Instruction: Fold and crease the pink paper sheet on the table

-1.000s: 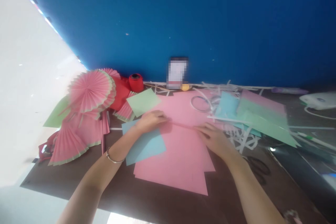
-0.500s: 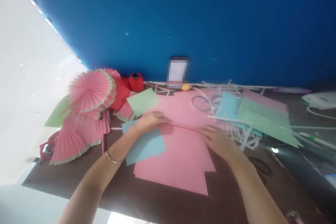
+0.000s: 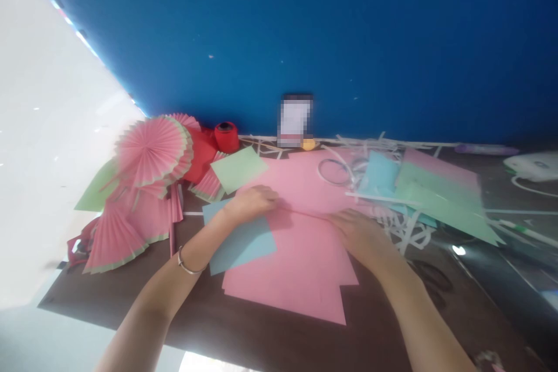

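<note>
Pink paper [image 3: 296, 267] lies in overlapping sheets at the middle of the table, with a thin raised fold [image 3: 303, 213] running across it. My left hand [image 3: 255, 200] has its fingers closed at the left end of that fold. At the right end, the fingers of my right hand [image 3: 355, 231] are pressed together on the paper. Under my left wrist rests a light blue sheet [image 3: 244, 247], and a pale green sheet [image 3: 239, 168] lies just beyond my left hand. Blur hides the exact fingertip contact.
Pleated pink-and-green paper fans [image 3: 150, 151] are heaped at the left, near a red roll [image 3: 226, 137]. White paper strips [image 3: 403, 229], a tape ring [image 3: 333, 172] and green paper [image 3: 440, 197] lie to the right. A phone-like, pixelated object [image 3: 294, 121] leans against the blue wall [image 3: 270, 29].
My left hand has shifted very slightly to the right, and its fingers look more curled. My right hand stays almost in place; the papers look the same.
</note>
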